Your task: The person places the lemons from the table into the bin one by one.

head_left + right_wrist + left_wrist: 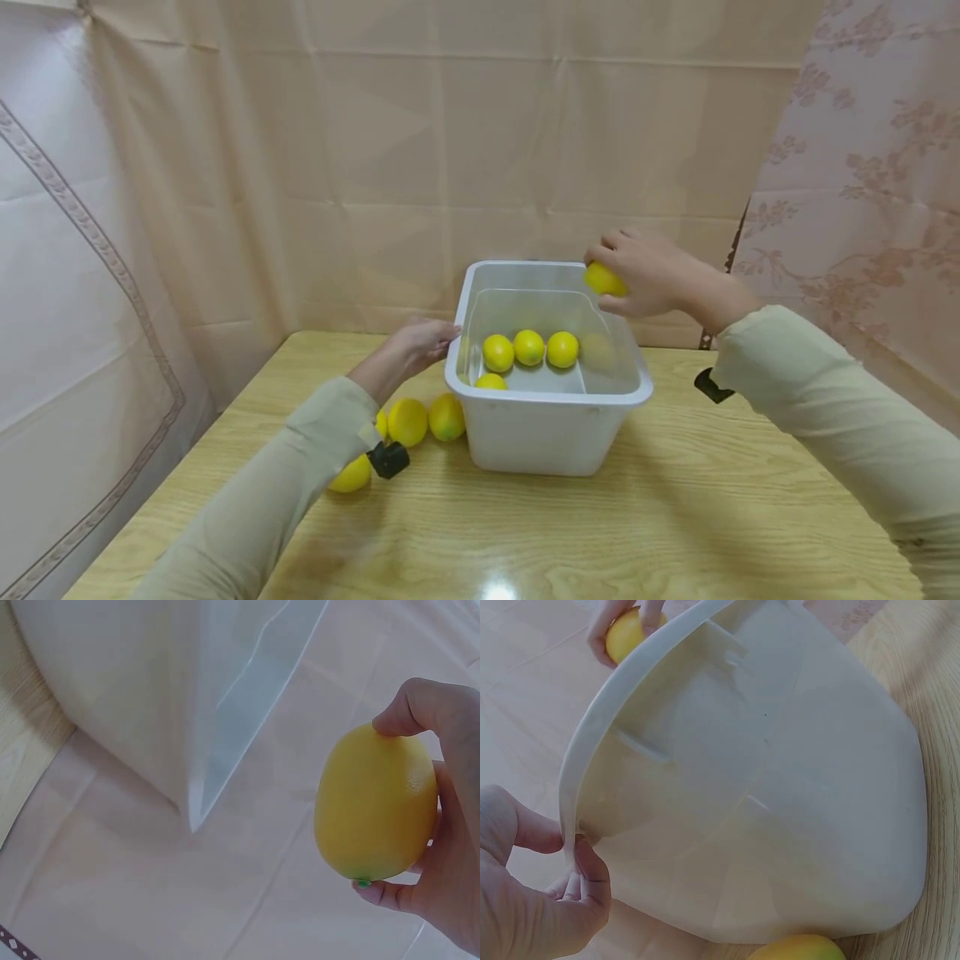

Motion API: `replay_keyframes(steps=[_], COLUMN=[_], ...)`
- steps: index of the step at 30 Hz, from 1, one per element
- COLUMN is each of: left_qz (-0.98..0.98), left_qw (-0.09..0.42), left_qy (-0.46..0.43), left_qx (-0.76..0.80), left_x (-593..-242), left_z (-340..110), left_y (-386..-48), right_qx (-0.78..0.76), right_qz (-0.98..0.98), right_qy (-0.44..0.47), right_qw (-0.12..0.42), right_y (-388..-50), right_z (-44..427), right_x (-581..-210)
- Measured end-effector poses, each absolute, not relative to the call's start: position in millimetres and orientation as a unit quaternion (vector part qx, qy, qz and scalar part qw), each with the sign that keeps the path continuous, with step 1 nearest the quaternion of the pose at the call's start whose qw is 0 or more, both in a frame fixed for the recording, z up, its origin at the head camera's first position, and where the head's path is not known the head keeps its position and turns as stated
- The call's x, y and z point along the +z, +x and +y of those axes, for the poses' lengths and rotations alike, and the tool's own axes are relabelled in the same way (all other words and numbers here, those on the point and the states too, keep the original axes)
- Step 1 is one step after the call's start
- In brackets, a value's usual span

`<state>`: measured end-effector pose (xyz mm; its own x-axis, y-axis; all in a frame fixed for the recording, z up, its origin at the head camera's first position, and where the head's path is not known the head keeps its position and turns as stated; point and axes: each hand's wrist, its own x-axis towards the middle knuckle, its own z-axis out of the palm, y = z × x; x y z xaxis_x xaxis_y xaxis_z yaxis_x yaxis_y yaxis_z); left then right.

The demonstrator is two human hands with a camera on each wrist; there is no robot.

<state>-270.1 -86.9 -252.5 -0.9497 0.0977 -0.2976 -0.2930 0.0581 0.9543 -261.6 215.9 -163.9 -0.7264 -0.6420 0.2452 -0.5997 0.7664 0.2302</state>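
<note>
A white plastic bin [542, 433] stands on the table with several yellow lemons [528, 347] on its floor. My left hand [416, 343] pinches the bin's left rim between thumb and fingers, which the left wrist view shows close up at the rim [592, 727]. Above the bin's far right corner, my right hand [651, 271] grips a lemon [604, 279]. In the right wrist view the held lemon [375, 802] has a green tip, with the thumb and fingers of the hand [450, 817] around it, apart from the bin's rim.
More lemons [408, 422] lie on the wooden table [720, 500] left of the bin, partly behind my left forearm. One [447, 417] is right beside the bin's wall. A beige cloth [375, 167] hangs behind the table, and a flowered cloth [870, 192] hangs at the right.
</note>
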Motion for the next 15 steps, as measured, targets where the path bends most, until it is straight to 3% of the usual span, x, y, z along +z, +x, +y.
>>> replay_keyframes(steps=[15], left_qz=[0.704], left_qw=[0.142], left_qy=[-0.060], left_qx=[0.693], left_x=[-263.3], left_z=[-90.5], left_y=[-282.5], right_qx=[-0.068], right_qz=[-0.932], right_qy=[0.339], right_qw=[0.111], right_y=[-283.6], right_z=[178.6], right_x=[-165.5])
